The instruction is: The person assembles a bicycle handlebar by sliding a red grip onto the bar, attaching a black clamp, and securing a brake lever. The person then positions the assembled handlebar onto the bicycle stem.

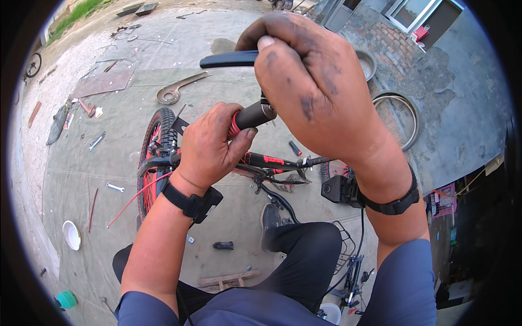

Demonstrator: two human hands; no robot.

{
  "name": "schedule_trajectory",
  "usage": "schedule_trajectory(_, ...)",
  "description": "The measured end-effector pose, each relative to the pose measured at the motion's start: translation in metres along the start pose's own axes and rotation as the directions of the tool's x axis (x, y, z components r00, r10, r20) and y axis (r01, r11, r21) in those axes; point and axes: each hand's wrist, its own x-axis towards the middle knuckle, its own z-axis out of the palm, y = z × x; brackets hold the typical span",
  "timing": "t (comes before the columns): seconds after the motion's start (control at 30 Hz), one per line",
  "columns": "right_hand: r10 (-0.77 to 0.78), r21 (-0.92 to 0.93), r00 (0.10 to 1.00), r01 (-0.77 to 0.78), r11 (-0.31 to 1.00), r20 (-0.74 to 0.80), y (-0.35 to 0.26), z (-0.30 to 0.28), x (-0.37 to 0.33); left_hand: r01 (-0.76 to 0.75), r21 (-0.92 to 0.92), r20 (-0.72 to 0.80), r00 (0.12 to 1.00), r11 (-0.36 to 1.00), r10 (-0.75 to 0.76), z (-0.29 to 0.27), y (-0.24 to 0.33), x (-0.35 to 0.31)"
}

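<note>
My right hand (321, 87), smudged with dark grease, is closed in front of me around a black brake lever (228, 58). The lever's smooth blade sticks out to the left; its inner end is hidden by the fingers. Just below, my left hand (209, 141) wraps round a dark handlebar grip (254, 118) with red bands. The grip's upper right end comes close to my right fingers, and whether they touch is hard to see. Beneath both hands lies a black and red bicycle frame (269, 160), with a red-rimmed wheel (160, 130) at its left.
On the grey ground sheet are a wrench (115, 187), another tool (97, 141), a metal chain guard (182, 89) and a screwdriver (294, 148). A white bowl (71, 235) sits far left. A loose tyre (410, 117) lies right, and a small black part (223, 245) near my feet.
</note>
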Motion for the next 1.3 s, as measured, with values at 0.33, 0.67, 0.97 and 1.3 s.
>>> schedule_trajectory(0.33, 0.408, 0.242, 0.859, -0.486, 0.840, 0.310, 0.005, -0.016, 0.021, 0.020, -0.011, 0.028, 0.999, 1.000, -0.020, -0.005, 0.004, -0.001)
schedule_trajectory(0.67, 0.474, 0.478, 0.787, -0.616, 0.626, 0.395, 0.016, -0.017, 0.027, 0.027, -0.010, 0.065, 0.998, 1.000, -0.026, -0.007, 0.003, -0.001)
schedule_trajectory(0.97, 0.587, 0.675, 0.776, -0.563, 0.477, 0.233, 0.021, -0.005, 0.009, 0.010, -0.035, 0.076, 0.997, 0.999, -0.007, -0.006, 0.000, -0.001)
schedule_trajectory(1.3, 0.223, 0.462, 0.967, -0.256, 0.849, 0.127, 0.042, -0.004, 0.002, 0.038, 0.008, 0.073, 0.997, 0.999, -0.039, -0.003, -0.002, 0.001)
